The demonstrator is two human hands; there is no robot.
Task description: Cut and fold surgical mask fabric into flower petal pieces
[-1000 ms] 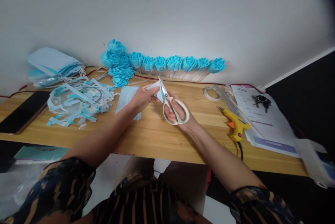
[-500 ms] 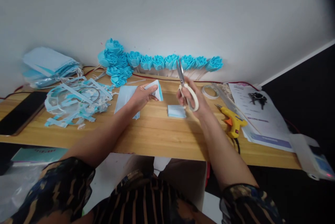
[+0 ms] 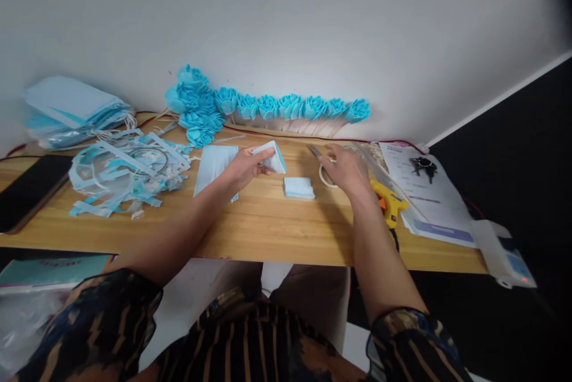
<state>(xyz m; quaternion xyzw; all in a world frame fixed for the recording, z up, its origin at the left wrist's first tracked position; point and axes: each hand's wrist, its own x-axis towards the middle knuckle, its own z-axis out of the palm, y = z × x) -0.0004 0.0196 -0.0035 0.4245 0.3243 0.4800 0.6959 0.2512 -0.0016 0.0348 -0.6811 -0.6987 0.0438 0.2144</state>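
Note:
My left hand point(image 3: 247, 168) pinches a folded piece of light blue and white sheet material point(image 3: 273, 158), held above the table. Below and to its left is a flat pale blue pleated sheet point(image 3: 212, 161), partly under the hand. A small stack of cut blue pieces point(image 3: 299, 187) lies between my hands. Scissors with cream handles point(image 3: 324, 177) rest on the table, blades pointing away to the left. My right hand point(image 3: 348, 168) is over their handles, thumb and fingers apart; part of the scissors is hidden beneath it.
Blue handmade flowers point(image 3: 290, 106) line the wall. At left are cut strips point(image 3: 129, 167), stacked face masks point(image 3: 75, 109) and a black phone point(image 3: 33, 191). On the right sit a yellow glue gun point(image 3: 393, 206), printed papers point(image 3: 422, 197), keys point(image 3: 423, 166) and a white device point(image 3: 503, 254).
My right hand has lowered the scissors from mid-air to the table and loosened its fingers. My left hand still holds the folded piece. The view has shifted slightly.

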